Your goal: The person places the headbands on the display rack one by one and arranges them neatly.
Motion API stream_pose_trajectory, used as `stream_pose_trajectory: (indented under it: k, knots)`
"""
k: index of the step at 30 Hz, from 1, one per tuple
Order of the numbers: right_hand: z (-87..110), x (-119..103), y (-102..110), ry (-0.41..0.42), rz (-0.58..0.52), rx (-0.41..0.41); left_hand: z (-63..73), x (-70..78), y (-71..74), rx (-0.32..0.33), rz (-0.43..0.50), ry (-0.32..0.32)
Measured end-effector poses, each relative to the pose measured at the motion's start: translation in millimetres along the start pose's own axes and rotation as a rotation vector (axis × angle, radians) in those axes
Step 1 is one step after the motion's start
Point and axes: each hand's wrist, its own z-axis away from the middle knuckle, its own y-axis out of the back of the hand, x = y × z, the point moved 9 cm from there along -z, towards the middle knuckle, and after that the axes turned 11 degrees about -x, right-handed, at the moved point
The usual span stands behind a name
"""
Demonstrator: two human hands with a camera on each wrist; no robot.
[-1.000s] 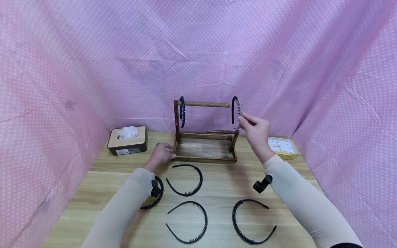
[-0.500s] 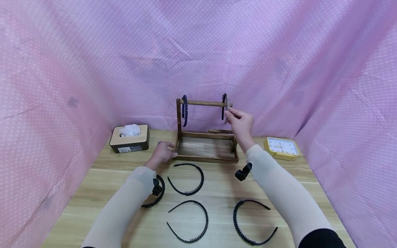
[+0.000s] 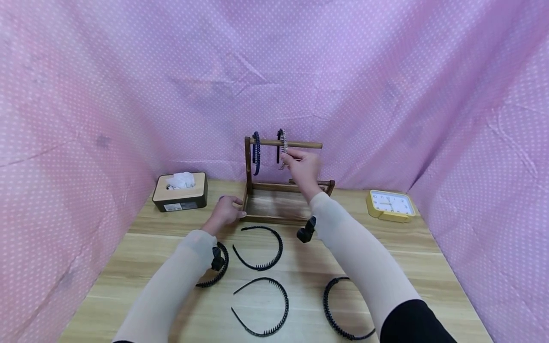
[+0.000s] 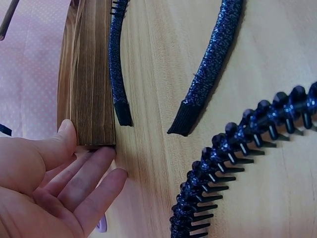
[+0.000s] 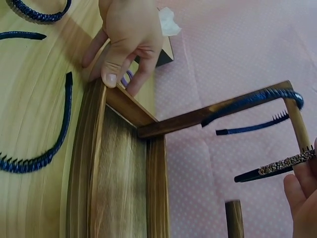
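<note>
My right hand (image 3: pixel 303 170) pinches a rhinestone-studded headband (image 5: pixel 283 164) by its lower front part. That headband straddles the upper rod (image 3: pixel 302 144) of a wooden rack (image 3: pixel 274 219), around the middle of the rod. A dark blue toothed headband (image 3: pixel 257 155) hangs on the same rod near the upright post. At the rack's left front corner, my left hand (image 3: pixel 225 209) holds the base. In the left wrist view its thumb lies on the wood (image 4: pixel 93 74) and the fingers reach around the end.
Several dark headbands lie on the table: one (image 3: pixel 279 247) before the rack, one (image 3: pixel 286 305) nearer, one (image 3: pixel 327 305) partly under the right sleeve, one (image 3: pixel 223 271) beside the left wrist. A tissue box (image 3: pixel 180 193) stands left, a yellow clock (image 3: pixel 390 205) right. Behind hangs a pink dotted cloth (image 3: pixel 274 71).
The right hand has brought the rhinestone headband from beyond the rod's free end onto the rod, then slid it left toward the blue one. The left hand stays on the rack corner.
</note>
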Motion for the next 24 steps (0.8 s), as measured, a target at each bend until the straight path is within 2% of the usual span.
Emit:
stream_pose_trajectory:
  k: [5,11,19,24]
  knots:
    - [-3.1,0.2,-22.1,-0.030,0.028,-0.045,0.2,0.6,1.0,0.003,-0.002,-0.004]
    - [-3.7,5.5,-37.4,-0.105,0.036,-0.072,0.9,0.2,-0.1,-0.002,0.010,0.004]
    - [-6.3,3.5,-44.4,-0.079,0.144,-0.047,-4.1,-0.5,-0.6,0.005,-0.019,0.006]
    - [-6.9,4.1,-48.4,-0.077,0.169,-0.057,-4.8,-2.0,0.1,0.006,-0.032,0.004]
